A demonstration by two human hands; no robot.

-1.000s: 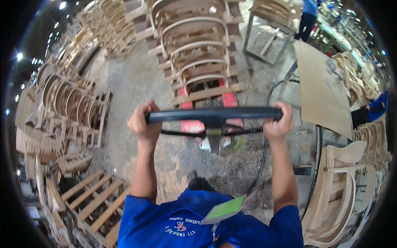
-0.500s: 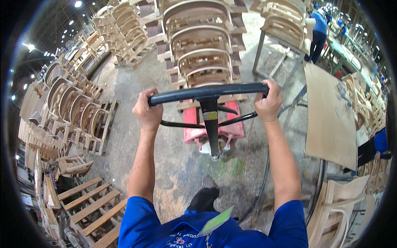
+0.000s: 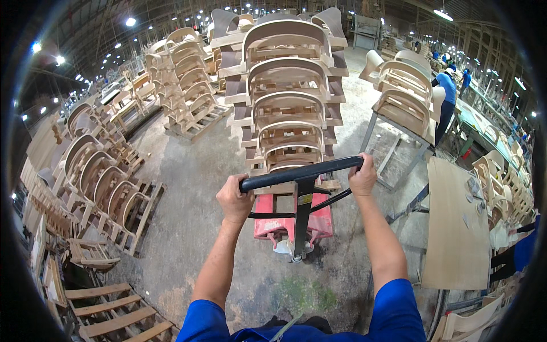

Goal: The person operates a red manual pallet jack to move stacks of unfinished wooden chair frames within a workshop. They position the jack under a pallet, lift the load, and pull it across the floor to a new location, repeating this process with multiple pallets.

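Both fists are closed on the black pallet jack handle [image 3: 302,173], a crossbar on an upright shaft. My left hand [image 3: 235,198] wraps round its left end, and my right hand [image 3: 363,175] grips the right end, which sits a little higher. A thinner black loop curves below the crossbar. Beyond it is the red pallet jack body [image 3: 293,221], with its steering wheels under the shaft. A tall stack of curved wooden chair frames [image 3: 289,108] stands on a pallet over the jack's forks, straight ahead of me.
More chair frames stand on pallets at the left [image 3: 108,182] and far left [image 3: 191,85]. A wooden pallet [image 3: 117,310] lies at lower left. At right are a metal stand with chair frames [image 3: 401,111], a board-topped table [image 3: 456,228] and a person in blue [image 3: 446,102].
My view has tilted up, so the surroundings sit lower in the picture. The handle has swung slightly, its right end now higher. Both hands keep their hold.
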